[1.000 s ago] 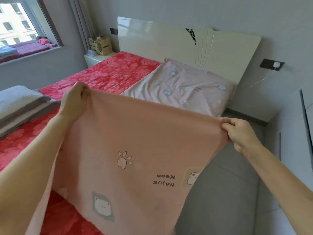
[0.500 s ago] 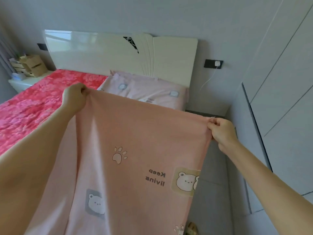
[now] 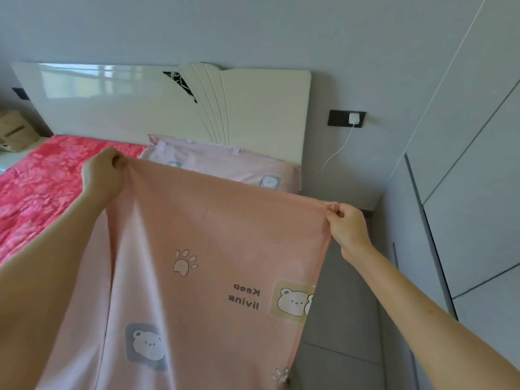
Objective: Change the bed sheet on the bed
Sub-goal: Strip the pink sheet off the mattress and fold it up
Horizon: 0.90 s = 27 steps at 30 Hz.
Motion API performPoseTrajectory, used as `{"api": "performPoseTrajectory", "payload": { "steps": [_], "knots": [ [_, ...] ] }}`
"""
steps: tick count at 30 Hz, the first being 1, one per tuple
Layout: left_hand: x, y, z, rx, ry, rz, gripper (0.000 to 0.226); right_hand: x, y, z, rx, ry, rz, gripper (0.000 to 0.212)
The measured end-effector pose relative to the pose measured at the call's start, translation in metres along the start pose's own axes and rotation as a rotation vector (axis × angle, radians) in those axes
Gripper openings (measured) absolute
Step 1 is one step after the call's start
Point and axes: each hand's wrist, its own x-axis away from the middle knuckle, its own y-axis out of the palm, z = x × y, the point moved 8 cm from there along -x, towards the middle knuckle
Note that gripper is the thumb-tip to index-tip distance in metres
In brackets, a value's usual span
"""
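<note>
The bed (image 3: 36,198), covered in red floral fabric, is seen below a cream headboard (image 3: 261,108). A pink bed sheet (image 3: 213,235) printed with bears is held up over the bed's near side, in front of a pink pillow (image 3: 222,164). Its top edge is gripped by the left hand (image 3: 102,178) and pinched by the right hand (image 3: 349,226), fingers (image 3: 333,213) curled closed on the cloth.

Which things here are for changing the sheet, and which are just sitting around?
For the job: the pink sheet, held up by its top edge in the left hand and the right hand; the red-covered bed.
Just sitting around: the pillow by the headboard, the charger in the wall, the cardboard box, the wardrobe.
</note>
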Motion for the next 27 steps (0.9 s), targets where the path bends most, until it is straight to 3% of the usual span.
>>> {"api": "performPoseTrajectory", "payload": {
  "steps": [6, 14, 27],
  "knots": [
    [-0.119, 0.098, 0.044, 0.022, 0.039, -0.043, 0.019, -0.139, 0.028, 0.004, 0.013, 0.034, 0.048, 0.022],
    [-0.302, 0.289, 0.115, 0.068, 0.104, -0.2, 0.016, -0.337, 0.058, 0.032, 0.09, 0.193, 0.174, 0.024],
    [-0.41, 0.551, 0.156, -0.015, 0.038, -0.426, 0.016, -0.573, 0.073, 0.122, 0.229, 0.328, 0.211, 0.027]
  ]
}}
